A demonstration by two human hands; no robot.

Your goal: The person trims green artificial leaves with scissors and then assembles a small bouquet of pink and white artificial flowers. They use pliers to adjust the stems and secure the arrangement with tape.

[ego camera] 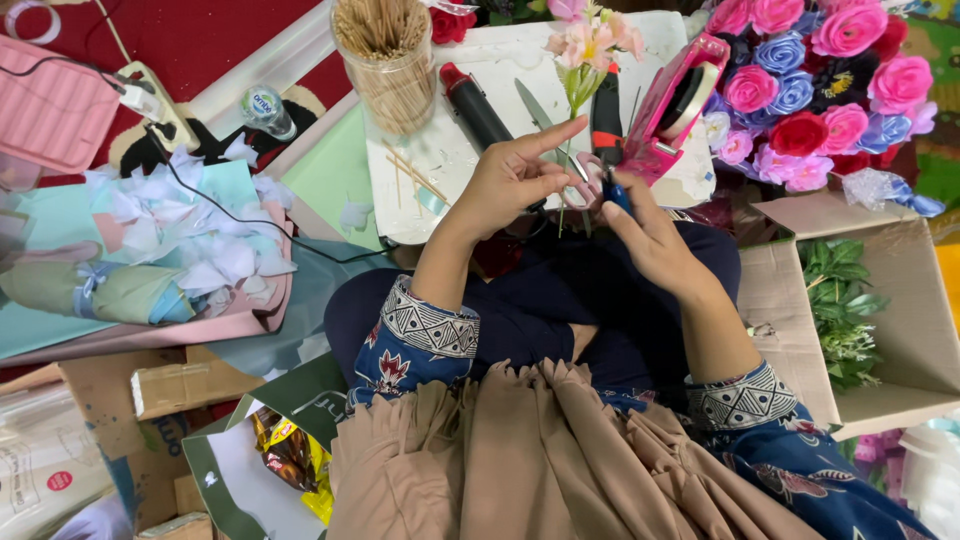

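Note:
My left hand (508, 182) pinches the thin green stem of a small pink artificial flower sprig (590, 45), forefinger stretched out toward the right. My right hand (645, 238) grips pink-handled scissors (590, 165) whose blade points up and left, close to the stem. Both hands meet above my lap, just in front of a white foam board (480, 150). On that board lie a black and red glue gun (475, 105) and a pink tape dispenser (680, 100).
A clear jar of wooden skewers (385, 60) stands at the board's far left. A bouquet of pink, blue and red paper roses (810, 80) lies at the right. A cardboard box with green leaves (850, 310) sits right of me. Pastel wrapping paper (150, 250) is piled at the left.

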